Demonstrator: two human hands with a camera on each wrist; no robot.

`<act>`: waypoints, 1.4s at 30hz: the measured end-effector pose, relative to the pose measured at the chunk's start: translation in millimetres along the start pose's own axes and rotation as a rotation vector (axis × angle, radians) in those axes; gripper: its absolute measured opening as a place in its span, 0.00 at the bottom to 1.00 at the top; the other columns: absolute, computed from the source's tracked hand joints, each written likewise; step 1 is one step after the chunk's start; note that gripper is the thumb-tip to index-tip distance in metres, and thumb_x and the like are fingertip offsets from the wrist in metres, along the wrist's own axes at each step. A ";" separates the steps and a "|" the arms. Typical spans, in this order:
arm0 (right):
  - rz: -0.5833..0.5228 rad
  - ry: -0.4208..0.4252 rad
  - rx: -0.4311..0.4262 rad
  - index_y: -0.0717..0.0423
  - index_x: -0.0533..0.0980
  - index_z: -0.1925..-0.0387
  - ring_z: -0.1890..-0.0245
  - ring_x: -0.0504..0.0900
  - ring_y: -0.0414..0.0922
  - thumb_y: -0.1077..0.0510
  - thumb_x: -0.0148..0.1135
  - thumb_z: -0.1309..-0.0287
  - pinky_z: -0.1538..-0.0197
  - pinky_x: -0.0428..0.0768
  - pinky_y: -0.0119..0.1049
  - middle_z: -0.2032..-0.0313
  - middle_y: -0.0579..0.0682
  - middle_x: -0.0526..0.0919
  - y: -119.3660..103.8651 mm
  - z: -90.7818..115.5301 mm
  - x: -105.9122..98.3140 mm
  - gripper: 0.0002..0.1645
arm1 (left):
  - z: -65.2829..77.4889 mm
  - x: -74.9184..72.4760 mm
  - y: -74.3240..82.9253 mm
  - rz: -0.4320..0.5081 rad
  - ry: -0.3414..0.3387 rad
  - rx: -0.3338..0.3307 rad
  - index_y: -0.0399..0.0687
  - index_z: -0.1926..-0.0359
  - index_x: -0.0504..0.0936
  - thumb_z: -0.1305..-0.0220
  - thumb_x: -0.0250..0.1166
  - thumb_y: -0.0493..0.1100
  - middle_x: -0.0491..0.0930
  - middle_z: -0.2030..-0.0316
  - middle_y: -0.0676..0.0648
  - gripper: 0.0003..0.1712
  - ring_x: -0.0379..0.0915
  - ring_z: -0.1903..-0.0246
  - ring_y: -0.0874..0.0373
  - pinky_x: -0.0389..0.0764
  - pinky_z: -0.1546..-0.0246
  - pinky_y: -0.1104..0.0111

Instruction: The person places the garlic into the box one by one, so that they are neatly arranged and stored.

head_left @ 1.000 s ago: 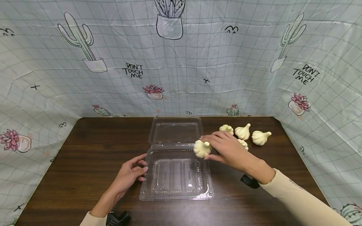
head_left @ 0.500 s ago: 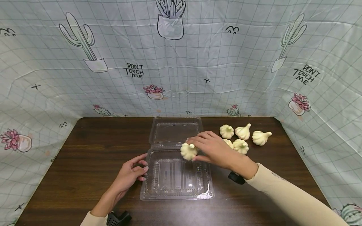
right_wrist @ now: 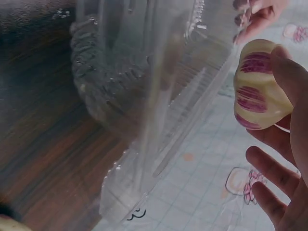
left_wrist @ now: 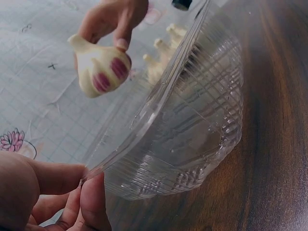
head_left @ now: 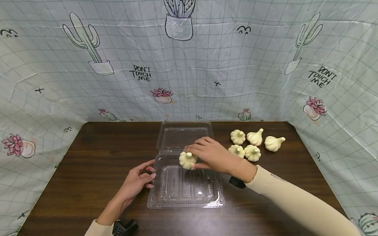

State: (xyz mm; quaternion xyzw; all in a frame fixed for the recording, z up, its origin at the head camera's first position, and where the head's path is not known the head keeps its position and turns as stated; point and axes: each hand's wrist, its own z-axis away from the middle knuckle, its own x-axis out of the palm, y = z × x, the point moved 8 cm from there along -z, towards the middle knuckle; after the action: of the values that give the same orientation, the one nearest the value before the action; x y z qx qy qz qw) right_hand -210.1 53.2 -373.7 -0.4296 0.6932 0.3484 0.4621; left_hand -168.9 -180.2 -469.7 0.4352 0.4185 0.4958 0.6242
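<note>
My right hand (head_left: 208,155) grips a garlic bulb (head_left: 188,160) by its side, over the back part of a clear plastic clamshell container (head_left: 186,203). Purple streaks mark the underside of that bulb, as the left wrist view shows. My left hand (head_left: 136,180) pinches the container's left rim between thumb and fingers, plain in the left wrist view, where the thumb (left_wrist: 94,199) lies against the edge. The container's lid (head_left: 184,137) is folded back behind its base, and the base holds nothing.
Several more garlic bulbs (head_left: 254,137) lie grouped on the dark wooden table (head_left: 88,170) at the back right. A grid-patterned cloth (head_left: 189,72) with cactus drawings stands behind and on both sides.
My right hand has carried the garlic bulb leftward from the container's right edge to over its base, uncovering bulbs behind it. My left hand keeps its place on the rim.
</note>
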 end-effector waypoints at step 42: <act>0.025 -0.253 -0.125 0.47 0.81 0.37 0.39 0.79 0.44 0.33 0.68 0.37 0.30 0.72 0.41 0.39 0.41 0.84 -32.1 -52.2 48.1 0.35 | -1.2 0.2 -0.7 0.008 0.012 -0.035 0.33 0.23 0.65 0.26 0.62 0.29 0.72 0.48 0.41 0.34 0.75 0.65 0.62 0.84 0.69 0.72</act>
State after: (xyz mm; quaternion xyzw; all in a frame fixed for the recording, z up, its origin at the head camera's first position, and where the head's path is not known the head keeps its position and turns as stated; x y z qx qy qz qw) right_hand -208.3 -18.4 -404.4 -0.4015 0.6116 0.4478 0.5140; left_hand -169.8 -179.9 -470.8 0.4231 0.4118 0.5081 0.6271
